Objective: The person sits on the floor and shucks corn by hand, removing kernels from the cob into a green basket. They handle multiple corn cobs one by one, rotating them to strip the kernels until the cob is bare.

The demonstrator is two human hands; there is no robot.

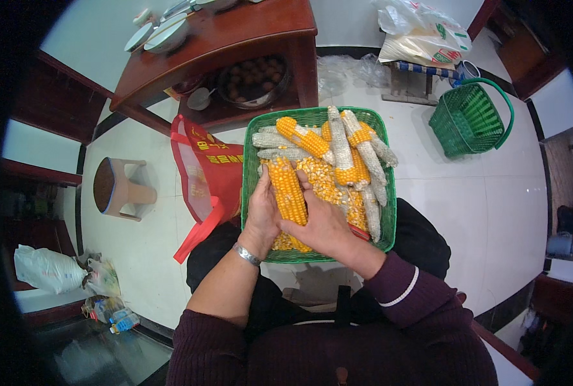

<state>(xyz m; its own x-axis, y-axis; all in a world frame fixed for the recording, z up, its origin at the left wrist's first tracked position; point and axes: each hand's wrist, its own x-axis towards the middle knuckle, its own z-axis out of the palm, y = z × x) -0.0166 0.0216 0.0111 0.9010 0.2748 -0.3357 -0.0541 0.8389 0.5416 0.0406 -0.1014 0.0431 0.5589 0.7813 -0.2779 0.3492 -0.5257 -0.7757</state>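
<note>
A green woven plastic basket (391, 212) rests on my lap. My left hand (261, 207) holds an ear of dried yellow corn (289, 193) along its left side, over the basket. On the ear's right side, my right hand (322, 219) grips it too, with the thumb across its lower part. Loose corn kernels (321, 181) lie beneath. Several bare corn cobs (372, 212) and partly shelled ears (306, 140) are piled at the basket's back and right. Part of a red object (359, 232) shows beside my right wrist; its kind is unclear.
A red bag (209, 164) stands left of the basket, near a plastic stool (132, 188). Ahead is a wooden table (228, 29) with bowls (168, 36) on top and a basin of round items (257, 79) below. An empty green basket (467, 118) stands at the right.
</note>
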